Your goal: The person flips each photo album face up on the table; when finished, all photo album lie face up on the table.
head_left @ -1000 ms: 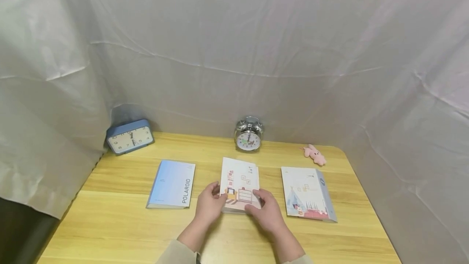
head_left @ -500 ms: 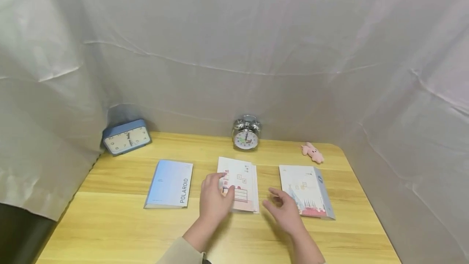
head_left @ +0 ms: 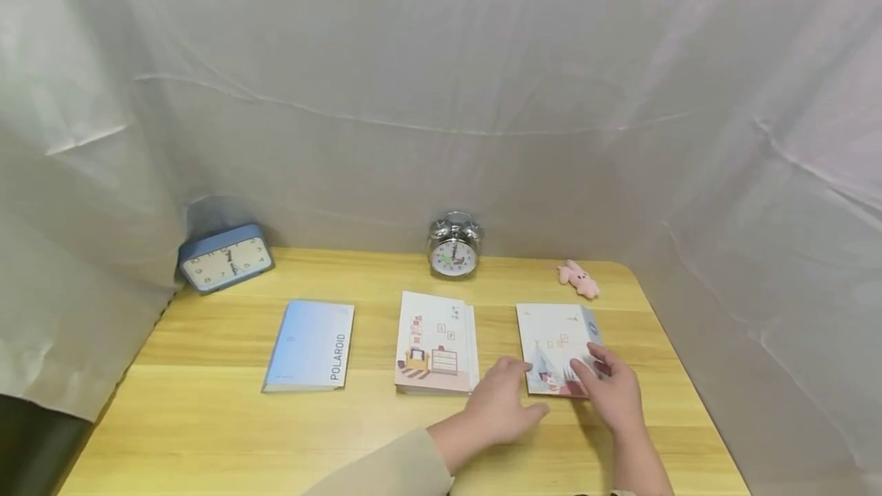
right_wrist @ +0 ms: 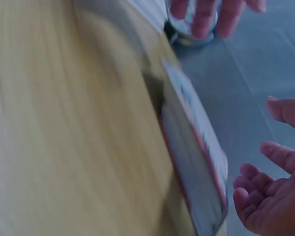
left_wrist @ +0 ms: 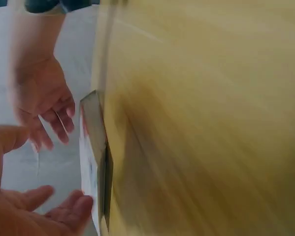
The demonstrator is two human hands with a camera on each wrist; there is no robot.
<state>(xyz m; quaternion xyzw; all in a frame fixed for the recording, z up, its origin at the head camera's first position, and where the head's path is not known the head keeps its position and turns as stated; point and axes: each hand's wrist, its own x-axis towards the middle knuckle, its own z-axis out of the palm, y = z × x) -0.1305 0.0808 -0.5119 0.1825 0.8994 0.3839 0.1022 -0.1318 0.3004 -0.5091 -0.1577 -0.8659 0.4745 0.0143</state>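
In the head view, a white album with a printed tent scene lies flat at the right, between my two hands. My left hand is by its lower left edge, fingers extended and thumb apart. Over its lower right corner is my right hand, thumb and fingers spread; contact is unclear. That hand covers part of the grey strip along the album's right side. In the right wrist view the album's page block shows edge-on, and the fingers of my right hand are loosely bent beside it, gripping nothing.
A second white album with a room drawing lies mid-table, and a blue POLAROID album at the left. Behind stand a blue clock and a silver twin-bell alarm clock. A pink plush toy lies at the back right.
Both hands have left the middle album and moved right to the tent-scene album, the right hand first. The middle album stays on the table. The head view has shifted slightly.
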